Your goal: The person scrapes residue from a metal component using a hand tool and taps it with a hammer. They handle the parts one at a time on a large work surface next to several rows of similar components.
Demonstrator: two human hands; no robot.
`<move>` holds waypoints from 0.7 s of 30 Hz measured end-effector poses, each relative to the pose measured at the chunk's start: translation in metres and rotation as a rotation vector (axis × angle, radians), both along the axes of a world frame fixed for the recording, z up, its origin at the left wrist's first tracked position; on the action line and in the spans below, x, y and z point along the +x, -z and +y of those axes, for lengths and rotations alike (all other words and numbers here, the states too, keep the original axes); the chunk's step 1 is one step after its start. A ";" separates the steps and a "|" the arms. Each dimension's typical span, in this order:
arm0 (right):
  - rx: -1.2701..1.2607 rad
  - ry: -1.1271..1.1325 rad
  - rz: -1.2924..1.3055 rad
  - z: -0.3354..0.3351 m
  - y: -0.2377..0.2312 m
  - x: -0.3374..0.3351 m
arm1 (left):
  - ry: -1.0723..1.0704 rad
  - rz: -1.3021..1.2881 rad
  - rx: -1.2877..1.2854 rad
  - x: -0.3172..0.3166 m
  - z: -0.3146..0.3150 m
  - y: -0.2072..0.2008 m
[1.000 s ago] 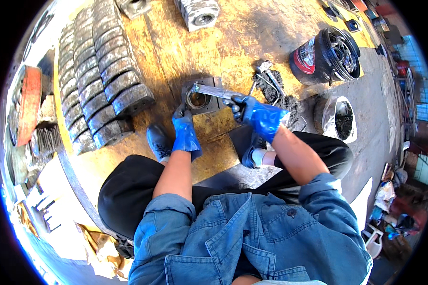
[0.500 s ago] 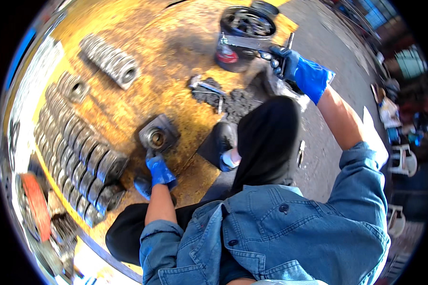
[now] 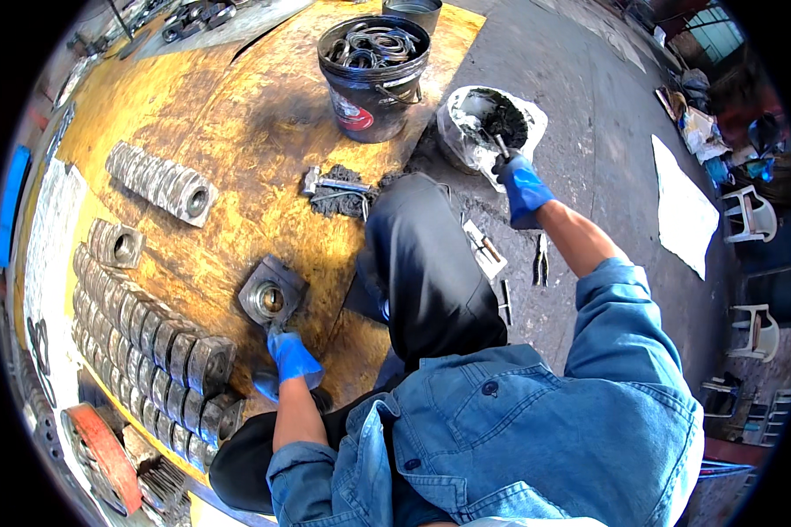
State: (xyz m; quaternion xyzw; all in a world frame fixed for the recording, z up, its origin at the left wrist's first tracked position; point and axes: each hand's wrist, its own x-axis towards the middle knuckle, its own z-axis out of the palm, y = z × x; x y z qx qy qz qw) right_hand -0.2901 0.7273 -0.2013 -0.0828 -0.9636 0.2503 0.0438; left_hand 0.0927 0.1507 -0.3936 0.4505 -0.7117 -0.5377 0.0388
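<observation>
My left hand [image 3: 293, 355], in a blue glove, grips the near corner of a dark square metal block [image 3: 253, 283] with a round bored hole. The block rests on the yellow, stained floor sheet. My right hand [image 3: 524, 188], also blue-gloved, is closed around a thin-handled tool [image 3: 502, 146] at the near right rim of a bucket lined with white plastic [image 3: 536, 112]. Inside the bucket sits black, paste-like stuff [image 3: 504, 123]. The tool's lower end is hidden there, so its kind is unclear.
Rows of similar metal blocks [image 3: 149, 329] stand at left, with a shorter row [image 3: 160, 180] behind. A black bucket [image 3: 365, 114] holds coiled rings. A hammer [image 3: 338, 183] lies on dark clumped material; pliers [image 3: 540, 261] lie right of my knee.
My right hand has moved from beside the black bucket to the plastic-lined one, tool in hand. The left hand stays at the block. The view has shifted.
</observation>
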 end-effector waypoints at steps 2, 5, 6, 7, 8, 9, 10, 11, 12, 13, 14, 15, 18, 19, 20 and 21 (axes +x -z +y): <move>0.174 -0.092 -0.054 -0.099 0.012 0.003 | -0.146 0.114 0.046 0.030 -0.073 -0.012; 0.252 -0.173 -0.002 -0.115 0.013 -0.007 | 0.062 0.084 -0.220 0.042 -0.100 -0.009; 0.322 -0.196 -0.029 -0.107 0.015 -0.005 | 0.196 0.024 -0.373 0.041 -0.098 -0.006; 0.392 -0.216 -0.057 -0.097 0.016 -0.002 | 0.263 -0.043 -0.418 0.039 -0.094 -0.002; 0.504 -0.210 -0.127 -0.057 0.028 0.015 | 0.371 -0.122 -0.416 0.031 -0.052 -0.002; 0.533 -0.269 -0.160 -0.063 0.024 0.022 | 0.426 -0.198 -0.478 0.032 -0.053 -0.015; 0.514 -0.282 -0.182 -0.067 0.020 0.031 | 0.390 -0.151 -0.420 0.035 -0.063 0.002; 0.446 -0.330 -0.147 -0.104 0.000 0.023 | 0.303 -0.083 -0.425 0.044 -0.116 0.007; 0.409 -0.363 -0.136 -0.122 -0.013 0.023 | 0.240 -0.018 -0.395 0.051 -0.141 0.012; 0.411 -0.329 -0.182 -0.108 -0.014 0.035 | 0.245 -0.078 -0.329 0.050 -0.121 0.022; 0.458 -0.303 -0.237 -0.076 -0.010 0.050 | 0.271 -0.140 -0.242 0.041 -0.085 0.031; 0.476 -0.298 -0.263 -0.064 -0.012 0.057 | 0.271 -0.192 -0.192 0.039 -0.076 0.038; 0.464 -0.395 -0.153 -0.071 -0.032 0.055 | 0.330 0.071 -0.341 0.044 -0.114 0.058; 0.435 -0.446 -0.067 -0.077 -0.030 0.045 | 0.095 0.223 0.027 0.043 -0.139 0.054; 0.446 -0.494 -0.013 -0.070 -0.028 0.041 | 0.037 0.268 0.152 0.045 -0.136 0.058; 0.459 -0.466 -0.067 -0.081 -0.034 0.044 | -0.003 0.248 0.260 0.051 -0.135 0.055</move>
